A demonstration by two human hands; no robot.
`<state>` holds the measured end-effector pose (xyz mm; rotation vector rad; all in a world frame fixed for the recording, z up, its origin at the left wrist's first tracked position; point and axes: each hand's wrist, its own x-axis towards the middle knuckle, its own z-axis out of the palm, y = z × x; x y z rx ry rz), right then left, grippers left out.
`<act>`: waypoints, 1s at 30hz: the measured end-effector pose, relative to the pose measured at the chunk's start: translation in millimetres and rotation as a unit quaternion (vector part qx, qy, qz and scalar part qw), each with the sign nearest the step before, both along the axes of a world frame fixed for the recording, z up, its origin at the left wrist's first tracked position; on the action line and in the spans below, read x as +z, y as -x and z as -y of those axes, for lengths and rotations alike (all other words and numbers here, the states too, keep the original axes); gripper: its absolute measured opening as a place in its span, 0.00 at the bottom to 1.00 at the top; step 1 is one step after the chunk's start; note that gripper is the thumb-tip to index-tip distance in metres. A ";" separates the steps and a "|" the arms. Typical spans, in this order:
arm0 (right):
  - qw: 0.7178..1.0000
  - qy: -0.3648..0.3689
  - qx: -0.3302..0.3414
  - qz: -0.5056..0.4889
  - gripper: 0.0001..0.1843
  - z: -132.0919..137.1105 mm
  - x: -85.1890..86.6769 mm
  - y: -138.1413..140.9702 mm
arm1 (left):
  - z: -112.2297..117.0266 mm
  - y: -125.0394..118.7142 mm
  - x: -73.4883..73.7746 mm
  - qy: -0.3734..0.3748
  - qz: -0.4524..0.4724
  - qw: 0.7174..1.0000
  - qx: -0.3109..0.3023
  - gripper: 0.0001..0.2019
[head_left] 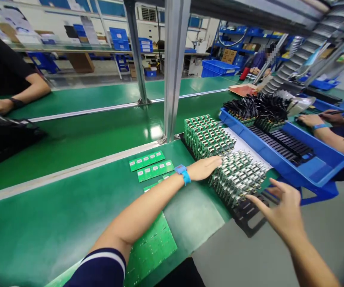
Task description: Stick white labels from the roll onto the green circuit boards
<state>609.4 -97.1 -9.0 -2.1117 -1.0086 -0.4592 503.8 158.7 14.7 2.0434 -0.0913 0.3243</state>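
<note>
My left hand (205, 167), with a blue band at the wrist, reaches over the green bench. Its fingers are stretched out at the left side of the near block of upright circuit boards (243, 171); I cannot tell whether they touch it. My right hand (284, 205) is by the block's near right corner, thumb and fingers spread, nothing held. The boards stand in tight rows with silver parts on top, in a black rack (251, 217) that juts past the bench edge. A second block of boards (206, 133) stands behind.
Flat green board strips (155, 170) and larger panels (152, 249) lie left of the rack. A blue bin (321, 167) with black cables (258, 105) is to the right. A metal post (173, 71) rises behind. Co-workers' arms show at left (36, 87) and right (336, 133).
</note>
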 end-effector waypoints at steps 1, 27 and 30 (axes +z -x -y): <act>0.997 0.041 0.029 0.062 0.43 -1.1 8.3 -9.7 | -0.5 -1.4 0.5 -0.005 0.002 1.000 -0.007 0.19; 0.876 0.319 0.319 0.169 0.45 -42.6 57.8 -28.5 | -8.0 -5.7 -18.3 -0.193 0.044 0.963 0.181 0.14; 0.868 0.328 0.323 0.187 0.44 -49.9 61.0 -26.4 | -2.4 -12.9 -18.9 -0.206 0.051 0.960 0.181 0.13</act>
